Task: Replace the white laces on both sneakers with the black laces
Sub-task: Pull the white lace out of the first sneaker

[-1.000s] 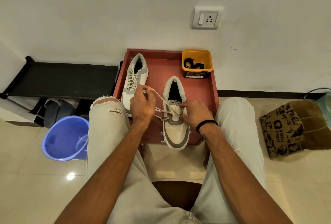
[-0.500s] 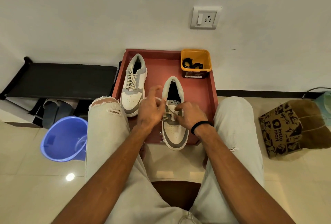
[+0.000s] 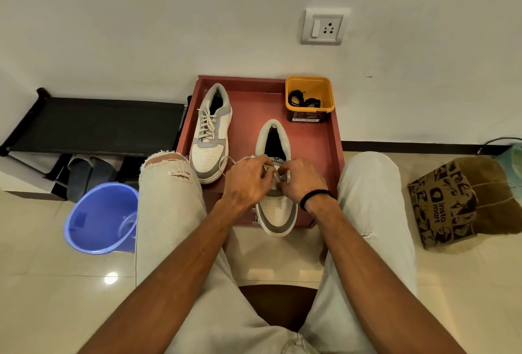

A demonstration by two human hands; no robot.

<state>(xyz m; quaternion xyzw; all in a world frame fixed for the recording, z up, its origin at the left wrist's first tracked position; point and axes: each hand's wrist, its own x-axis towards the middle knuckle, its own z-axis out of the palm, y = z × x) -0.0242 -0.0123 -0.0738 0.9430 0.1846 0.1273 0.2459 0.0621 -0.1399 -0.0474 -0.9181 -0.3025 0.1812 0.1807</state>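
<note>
Here, both hands work the white lace at the throat of the near sneaker.

Left hand [image 3: 246, 181] comes in from the lower left, knuckles up, fingers curled and pinching the white lace [image 3: 275, 175]; a slack loop of it trails out past the thumb side. Right hand [image 3: 302, 181] mirrors it, fingers curled onto the lace over the tongue, a black band on the wrist. Both forearms converge over the knees. Near sneaker [image 3: 278, 212] sits toe toward the person, its toe overhanging the front edge of the red tray [image 3: 333, 138]. Second sneaker [image 3: 210, 138] lies fully laced on the tray's left side. Black laces [image 3: 303, 101] lie coiled in the yellow tub [image 3: 308, 85] at the tray's far right corner.
</note>
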